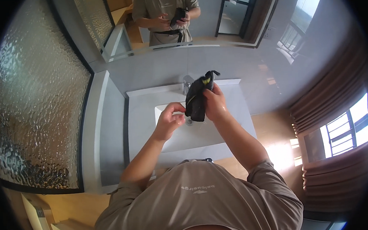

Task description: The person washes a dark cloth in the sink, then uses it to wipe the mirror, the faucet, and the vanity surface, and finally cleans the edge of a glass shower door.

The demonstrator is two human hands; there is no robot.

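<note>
A black folded fabric bundle point(195, 101) with a yellow-green patch and a short strap at its top is held tilted above the sink. My right hand point(216, 103) is closed around its right side, the thumb lying across the front. My left hand point(169, 121) is beside the bundle's lower left edge, its fingers curved and the thumb apart from them, with nothing seen between them. Whether its fingertips touch the fabric is hard to tell. Beneath both hands lies the white sink basin point(181, 141), its drain point(189, 122) partly showing. The faucet point(187, 82) stands behind, partly hidden by the bundle.
Around the basin runs a pale countertop point(141, 129). A wall mirror point(212, 20) above it reflects my torso and the bundle. To the left are a low ledge point(101, 94) and a textured glass panel point(37, 102). Brown curtains point(333, 101) flank a window point(347, 129) at right.
</note>
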